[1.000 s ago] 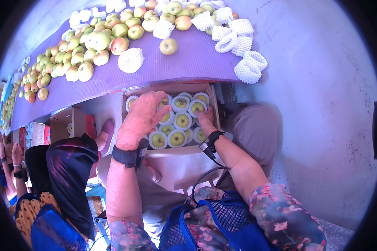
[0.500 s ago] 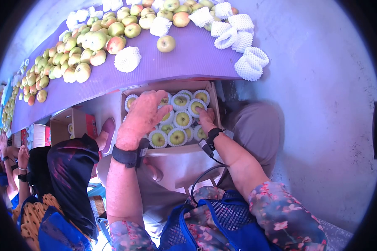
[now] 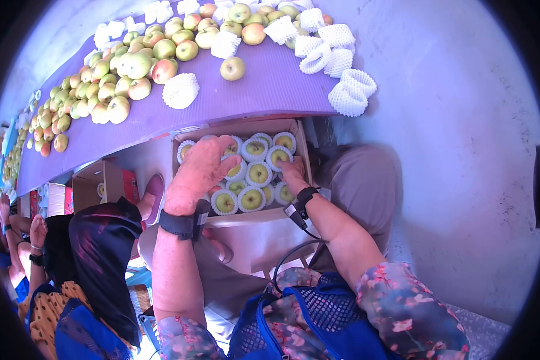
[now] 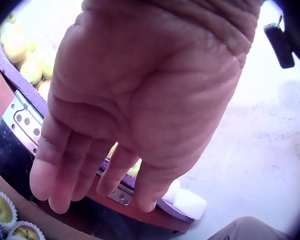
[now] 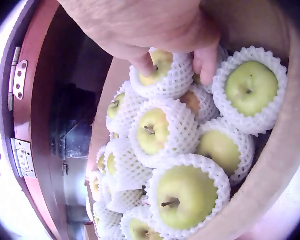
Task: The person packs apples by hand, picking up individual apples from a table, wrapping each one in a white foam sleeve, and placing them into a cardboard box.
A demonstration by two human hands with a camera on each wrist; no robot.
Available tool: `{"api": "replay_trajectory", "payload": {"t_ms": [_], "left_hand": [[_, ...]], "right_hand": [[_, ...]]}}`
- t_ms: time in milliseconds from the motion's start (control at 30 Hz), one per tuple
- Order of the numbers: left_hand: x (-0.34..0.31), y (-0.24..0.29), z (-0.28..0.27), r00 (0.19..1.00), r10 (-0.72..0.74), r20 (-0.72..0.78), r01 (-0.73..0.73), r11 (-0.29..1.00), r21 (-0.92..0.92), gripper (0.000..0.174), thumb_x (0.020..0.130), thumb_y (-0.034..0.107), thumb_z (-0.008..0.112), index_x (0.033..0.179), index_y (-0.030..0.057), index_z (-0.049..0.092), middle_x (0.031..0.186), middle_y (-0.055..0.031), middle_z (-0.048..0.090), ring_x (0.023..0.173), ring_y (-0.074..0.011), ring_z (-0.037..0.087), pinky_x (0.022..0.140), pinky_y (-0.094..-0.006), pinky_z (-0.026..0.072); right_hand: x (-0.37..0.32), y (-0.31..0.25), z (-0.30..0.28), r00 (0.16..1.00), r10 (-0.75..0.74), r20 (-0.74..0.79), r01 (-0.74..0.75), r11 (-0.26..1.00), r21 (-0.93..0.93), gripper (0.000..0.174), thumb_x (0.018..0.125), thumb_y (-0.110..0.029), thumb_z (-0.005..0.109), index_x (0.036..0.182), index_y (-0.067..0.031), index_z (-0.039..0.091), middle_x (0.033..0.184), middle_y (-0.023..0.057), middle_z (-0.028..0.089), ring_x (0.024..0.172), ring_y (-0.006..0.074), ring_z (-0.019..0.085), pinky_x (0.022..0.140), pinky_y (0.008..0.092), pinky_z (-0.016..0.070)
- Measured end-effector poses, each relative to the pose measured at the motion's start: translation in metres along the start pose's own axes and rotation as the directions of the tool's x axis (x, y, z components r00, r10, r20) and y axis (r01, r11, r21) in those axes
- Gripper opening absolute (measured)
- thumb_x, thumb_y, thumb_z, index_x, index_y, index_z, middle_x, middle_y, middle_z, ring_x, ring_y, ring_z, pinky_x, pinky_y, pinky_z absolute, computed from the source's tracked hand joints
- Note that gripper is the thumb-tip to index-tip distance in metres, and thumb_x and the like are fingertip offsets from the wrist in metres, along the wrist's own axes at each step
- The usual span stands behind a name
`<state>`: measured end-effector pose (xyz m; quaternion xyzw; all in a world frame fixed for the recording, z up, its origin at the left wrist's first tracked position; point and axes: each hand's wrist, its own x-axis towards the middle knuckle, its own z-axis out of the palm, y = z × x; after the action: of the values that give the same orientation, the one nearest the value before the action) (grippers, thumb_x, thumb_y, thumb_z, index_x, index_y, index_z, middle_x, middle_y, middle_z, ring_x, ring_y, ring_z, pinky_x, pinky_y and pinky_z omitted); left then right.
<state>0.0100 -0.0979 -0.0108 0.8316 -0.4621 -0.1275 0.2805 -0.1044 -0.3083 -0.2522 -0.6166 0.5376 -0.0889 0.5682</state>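
A cardboard box (image 3: 252, 218) holds several apples in white foam nets. At its right side my right hand (image 3: 294, 175) grips a netted apple (image 3: 279, 157); in the right wrist view the thumb and fingers of that hand (image 5: 155, 30) lie on either side of the netted apple (image 5: 162, 67). Over the box's left part hovers my left hand (image 3: 199, 171), palm down, partly covering the apples there. The left wrist view shows that hand (image 4: 135, 100) with extended fingers and nothing in its palm.
Behind the box, a purple-covered table (image 3: 252, 90) carries loose apples (image 3: 118, 109) and foam nets (image 3: 180, 90). A second person's dark-trousered legs (image 3: 105, 240) and another open box (image 3: 96, 183) are at left. A pale wall (image 3: 456, 150) stands at right.
The table and box have shifted slightly in the head view. Both hands keep nearly the same places at the box. At far left, the other person's hands have moved.
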Motion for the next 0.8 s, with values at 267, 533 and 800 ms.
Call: {"api": "replay_trajectory", "payload": {"t_ms": [267, 533, 800], "left_hand": [[-0.004, -0.001, -0.002, 1.0, -0.008, -0.011, 0.007, 0.998, -0.056, 0.035, 0.082, 0.021, 0.07, 0.11, -0.0002, 0.062, 0.087, -0.0215, 0.064, 0.082, -0.0373, 0.061, 0.071, -0.0435, 0.0474], [-0.006, 0.004, -0.004, 1.0, -0.024, 0.006, 0.024, 0.998, -0.065, 0.035, 0.083, 0.022, 0.067, 0.11, 0.0013, 0.061, 0.089, -0.021, 0.064, 0.083, -0.0388, 0.06, 0.073, -0.0443, 0.046], [-0.001, 0.008, -0.002, 0.996, -0.062, 0.062, 0.067, 0.995, -0.075, 0.035, 0.083, 0.022, 0.068, 0.11, 0.001, 0.061, 0.088, -0.021, 0.063, 0.082, -0.0382, 0.06, 0.072, -0.0443, 0.0459]], "right_hand": [[-0.006, 0.008, 0.001, 0.918, -0.395, 0.029, 0.385, 0.875, -0.294, 0.071, 0.065, -0.016, 0.078, 0.128, -0.0071, 0.047, 0.115, 0.0228, 0.057, 0.107, 0.042, 0.058, 0.095, 0.0451, 0.047], [-0.02, -0.014, -0.006, 0.908, -0.403, 0.119, 0.4, 0.744, -0.535, 0.078, 0.069, -0.01, 0.073, 0.139, -0.0149, 0.04, 0.126, 0.0242, 0.041, 0.11, 0.0456, 0.056, 0.093, 0.0497, 0.0478], [-0.01, -0.018, -0.007, 0.921, -0.342, 0.188, 0.385, 0.72, -0.578, 0.077, 0.069, -0.015, 0.075, 0.137, -0.014, 0.04, 0.129, 0.0245, 0.04, 0.113, 0.0448, 0.055, 0.093, 0.0498, 0.0478]]}}
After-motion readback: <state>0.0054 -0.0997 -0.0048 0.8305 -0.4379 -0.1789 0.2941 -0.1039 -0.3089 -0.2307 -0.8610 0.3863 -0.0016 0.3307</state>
